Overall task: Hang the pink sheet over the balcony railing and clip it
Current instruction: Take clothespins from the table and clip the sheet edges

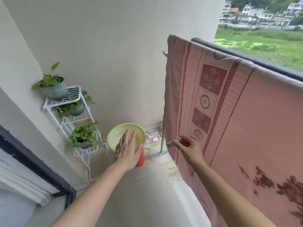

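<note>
— Where are our hands?
— We hold our left hand point(127, 150) low at 7 o'clock, fingers straight and empty. At 5 o'clock, our right hand point(190, 149) has its fingers pinching a metal clip point(173, 143).
— And our pink sheet point(246, 128)?
— Draped over the railing point(255, 58), filling 1 to 5 o'clock.

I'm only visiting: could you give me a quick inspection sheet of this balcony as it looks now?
Surface: pale tiled floor, stained near the corner.
Job's things: pink sheet draped over the railing; metal clip at its far edge.
Clutter: green basin, orange bottle, plastic bottles, plant stand with potted plants.
Hands: left hand open, in front of the basin; right hand pinches a second clip.
Cables: nothing seen.
Surroundings: white wall; field and houses beyond.
</note>
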A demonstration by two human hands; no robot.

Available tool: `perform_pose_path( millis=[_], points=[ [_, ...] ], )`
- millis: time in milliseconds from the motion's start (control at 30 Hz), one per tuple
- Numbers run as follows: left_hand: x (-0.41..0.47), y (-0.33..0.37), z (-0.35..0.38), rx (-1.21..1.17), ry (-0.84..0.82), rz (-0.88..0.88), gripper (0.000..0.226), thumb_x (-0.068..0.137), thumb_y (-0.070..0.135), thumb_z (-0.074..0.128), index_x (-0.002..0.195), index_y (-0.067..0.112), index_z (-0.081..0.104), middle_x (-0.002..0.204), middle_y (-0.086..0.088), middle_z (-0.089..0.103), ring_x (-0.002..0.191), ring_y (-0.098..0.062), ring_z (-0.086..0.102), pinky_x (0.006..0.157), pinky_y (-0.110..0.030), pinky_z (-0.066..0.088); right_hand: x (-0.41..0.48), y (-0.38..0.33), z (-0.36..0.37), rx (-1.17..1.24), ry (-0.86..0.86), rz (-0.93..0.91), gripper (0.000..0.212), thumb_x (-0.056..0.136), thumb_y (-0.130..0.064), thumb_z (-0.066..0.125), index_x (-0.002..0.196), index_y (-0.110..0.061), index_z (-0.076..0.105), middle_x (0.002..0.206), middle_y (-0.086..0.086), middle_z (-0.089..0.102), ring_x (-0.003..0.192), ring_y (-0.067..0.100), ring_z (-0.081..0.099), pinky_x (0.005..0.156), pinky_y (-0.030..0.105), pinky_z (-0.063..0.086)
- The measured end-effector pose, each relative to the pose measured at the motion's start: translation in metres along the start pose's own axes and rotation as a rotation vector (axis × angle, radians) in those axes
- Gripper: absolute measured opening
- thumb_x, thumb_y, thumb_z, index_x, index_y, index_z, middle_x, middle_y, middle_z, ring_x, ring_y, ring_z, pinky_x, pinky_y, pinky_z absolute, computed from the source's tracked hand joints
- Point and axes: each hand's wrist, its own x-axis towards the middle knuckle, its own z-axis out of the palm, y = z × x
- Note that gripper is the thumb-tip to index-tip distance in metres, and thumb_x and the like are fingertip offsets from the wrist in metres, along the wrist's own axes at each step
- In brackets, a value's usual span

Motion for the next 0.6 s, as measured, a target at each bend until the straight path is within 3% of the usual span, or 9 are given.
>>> perform_pose_path(
  millis=[33,100,200,300,400,467,533,600],
  points=[
    [0.023,-0.001,0.004,-0.009,-0.016,0.001,0.067,0.100,0.052,0.028,0.156,0.024,0.006,0.163,0.000,-0.012,0.150,-0.024,-0.001,0.119,-0.045,0.010,0.019,-0.001,0.007,-0.005,0.014,0.011,0.046,0.085,-0.022,0.076,0.053,-0.054,0.067,0.064,-0.036,0.065,0.081,0.007,0.068,0.085,0.035,0.054],
    [0.066,-0.001,0.013,-0.032,-0.044,-0.004,0.066,0.101,0.051,0.030,0.156,0.023,0.007,0.163,0.001,-0.011,0.150,-0.025,0.000,0.118,-0.046,0.012,0.063,0.006,0.018,0.019,0.028,0.019,0.044,0.084,-0.021,0.076,0.049,-0.045,0.067,0.061,-0.036,0.064,0.071,-0.013,0.062,0.076,0.022,0.048],
    [0.133,-0.002,0.027,-0.036,-0.080,0.000,0.066,0.101,0.049,0.033,0.156,0.022,0.009,0.164,0.001,-0.009,0.150,-0.025,0.000,0.118,-0.046,0.013,0.134,0.015,0.033,0.054,0.023,0.017,0.024,0.085,-0.020,0.077,0.074,-0.039,0.067,0.062,-0.034,0.066,0.068,-0.021,0.059,0.079,0.018,0.047],
    [0.201,-0.006,0.032,-0.034,-0.107,-0.020,0.067,0.100,0.050,0.034,0.156,0.023,0.009,0.164,-0.001,-0.006,0.150,-0.025,0.000,0.119,-0.046,0.012,0.214,0.020,0.049,0.058,0.035,0.000,0.009,0.085,-0.026,0.077,0.088,-0.030,0.070,0.070,-0.023,0.071,0.076,-0.010,0.065,0.083,0.023,0.051],
    [0.275,-0.012,0.029,-0.007,-0.111,-0.028,0.068,0.099,0.052,0.033,0.156,0.023,0.008,0.164,-0.002,0.001,0.151,-0.023,0.002,0.121,-0.044,0.011,0.288,0.018,0.063,0.032,0.020,0.012,0.024,0.084,-0.035,0.077,0.101,-0.020,0.073,0.085,-0.012,0.074,0.086,0.005,0.068,0.085,0.031,0.055],
    [0.320,-0.012,0.025,0.007,-0.096,-0.013,0.067,0.099,0.052,0.033,0.156,0.022,0.011,0.164,-0.002,0.007,0.151,-0.021,0.004,0.121,-0.042,0.011,0.330,0.015,0.071,0.016,0.002,0.026,0.027,0.085,-0.035,0.076,0.104,-0.018,0.072,0.090,-0.006,0.074,0.089,0.012,0.070,0.081,0.026,0.054],
    [0.358,-0.009,0.024,-0.027,-0.086,-0.003,0.065,0.100,0.050,0.035,0.155,0.021,0.016,0.163,-0.003,0.011,0.150,-0.020,0.006,0.121,-0.040,0.011,0.363,0.014,0.080,0.000,-0.015,0.052,0.024,0.085,-0.033,0.076,0.103,-0.017,0.072,0.091,-0.001,0.075,0.089,0.015,0.071,0.076,0.021,0.052],
    [0.389,-0.005,0.028,-0.068,-0.098,0.011,0.063,0.100,0.048,0.039,0.154,0.020,0.021,0.162,-0.003,0.015,0.150,-0.020,0.009,0.121,-0.038,0.012,0.389,0.017,0.090,-0.010,-0.031,0.076,0.027,0.084,-0.033,0.077,0.105,-0.017,0.071,0.092,0.000,0.075,0.089,0.015,0.071,0.083,0.029,0.056]
  ],
)
